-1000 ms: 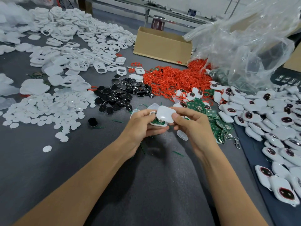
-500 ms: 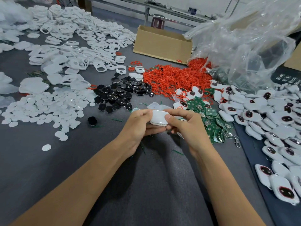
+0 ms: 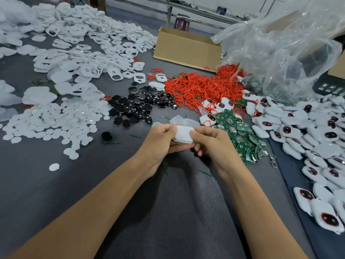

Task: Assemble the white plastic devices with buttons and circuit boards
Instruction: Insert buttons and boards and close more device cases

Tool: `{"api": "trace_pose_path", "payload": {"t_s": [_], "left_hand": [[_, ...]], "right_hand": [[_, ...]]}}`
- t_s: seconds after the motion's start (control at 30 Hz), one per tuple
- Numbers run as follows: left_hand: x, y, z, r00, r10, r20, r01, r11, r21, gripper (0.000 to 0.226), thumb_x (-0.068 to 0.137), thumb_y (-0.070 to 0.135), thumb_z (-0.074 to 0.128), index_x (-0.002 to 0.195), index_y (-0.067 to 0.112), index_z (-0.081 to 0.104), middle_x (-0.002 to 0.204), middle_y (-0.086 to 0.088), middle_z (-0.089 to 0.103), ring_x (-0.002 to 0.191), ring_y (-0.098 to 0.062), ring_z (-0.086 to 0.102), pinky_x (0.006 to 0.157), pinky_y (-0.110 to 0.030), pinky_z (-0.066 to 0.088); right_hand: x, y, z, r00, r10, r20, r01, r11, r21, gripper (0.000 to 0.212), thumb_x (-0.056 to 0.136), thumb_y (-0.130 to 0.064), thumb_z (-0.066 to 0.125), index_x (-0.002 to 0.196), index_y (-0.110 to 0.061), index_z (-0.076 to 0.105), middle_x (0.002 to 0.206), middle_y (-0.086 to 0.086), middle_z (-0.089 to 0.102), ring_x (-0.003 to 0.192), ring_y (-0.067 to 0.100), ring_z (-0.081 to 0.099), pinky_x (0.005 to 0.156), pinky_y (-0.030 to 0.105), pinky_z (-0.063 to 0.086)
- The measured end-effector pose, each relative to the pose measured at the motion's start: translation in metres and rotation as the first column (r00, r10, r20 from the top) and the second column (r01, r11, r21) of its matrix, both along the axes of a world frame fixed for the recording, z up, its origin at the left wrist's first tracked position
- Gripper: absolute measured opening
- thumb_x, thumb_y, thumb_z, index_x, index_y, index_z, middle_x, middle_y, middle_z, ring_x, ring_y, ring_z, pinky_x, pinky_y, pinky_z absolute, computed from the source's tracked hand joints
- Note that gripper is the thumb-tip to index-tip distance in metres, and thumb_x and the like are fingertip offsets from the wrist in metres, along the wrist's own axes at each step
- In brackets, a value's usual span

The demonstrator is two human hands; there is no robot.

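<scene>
Pressing my left hand (image 3: pixel 158 141) and right hand (image 3: pixel 211 144) together, I clamp the white device (image 3: pixel 183 134) beside the green circuit boards (image 3: pixel 240 135)

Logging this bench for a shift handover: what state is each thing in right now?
White device: closed shell, pinched between both hands.
Left hand: gripping the device.
Right hand: gripping the device.
Cardboard box: open on top.
Plastic bag: open, crumpled.
Circuit boards: loose heap.
Finished devices: piled at right.
</scene>
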State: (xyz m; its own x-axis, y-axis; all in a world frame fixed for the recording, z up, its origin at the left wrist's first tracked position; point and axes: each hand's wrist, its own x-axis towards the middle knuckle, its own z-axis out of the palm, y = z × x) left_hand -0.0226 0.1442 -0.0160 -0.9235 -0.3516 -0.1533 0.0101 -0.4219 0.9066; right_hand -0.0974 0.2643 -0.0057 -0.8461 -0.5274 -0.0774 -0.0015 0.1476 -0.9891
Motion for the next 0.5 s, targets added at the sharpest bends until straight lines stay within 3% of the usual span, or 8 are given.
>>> {"api": "trace_pose_path", "payload": {"t_s": [0.23, 0.37, 0.5], "left_hand": [[-0.0001, 0.0034, -0.0008, 0.999, 0.028, 0.031, -0.027, 0.999, -0.032, 0.032, 0.105, 0.009, 0.032, 0.108, -0.006, 0.061, 0.103, -0.023, 0.068, 0.081, -0.022, 0.071, 0.076, -0.028, 0.060], [-0.0014, 0.0035, -0.0024, 0.999, 0.041, 0.029, -0.039, 0.998, -0.044, 0.033, 0.105, 0.013, 0.035, 0.098, -0.001, 0.064, 0.094, -0.018, 0.069, 0.080, -0.020, 0.070, 0.074, -0.027, 0.060], [-0.0013, 0.0042, -0.0038, 0.999, 0.049, 0.023, -0.047, 0.994, -0.096, 0.032, 0.104, 0.013, 0.038, 0.092, 0.004, 0.066, 0.090, -0.014, 0.070, 0.076, -0.016, 0.070, 0.071, -0.024, 0.060]], "right_hand": [[0.0045, -0.0016, 0.0045, 0.997, 0.007, 0.072, -0.006, 1.000, -0.025, 0.004, 0.090, -0.006, 0.062, 0.093, -0.004, 0.062, 0.047, 0.002, 0.054, 0.033, 0.007, 0.048, 0.032, 0.015, 0.031], [0.0053, -0.0058, 0.0043, 0.996, -0.034, 0.087, 0.036, 0.999, -0.024, 0.019, 0.090, -0.003, 0.060, 0.106, 0.006, 0.059, 0.043, -0.001, 0.053, 0.034, 0.006, 0.045, 0.032, 0.015, 0.032], [0.0063, -0.0052, 0.0063, 0.990, -0.025, 0.138, 0.030, 0.999, -0.034, 0.017, 0.089, -0.003, 0.061, 0.105, 0.004, 0.060, 0.046, 0.001, 0.058, 0.037, 0.007, 0.052, 0.034, 0.016, 0.037]]}}
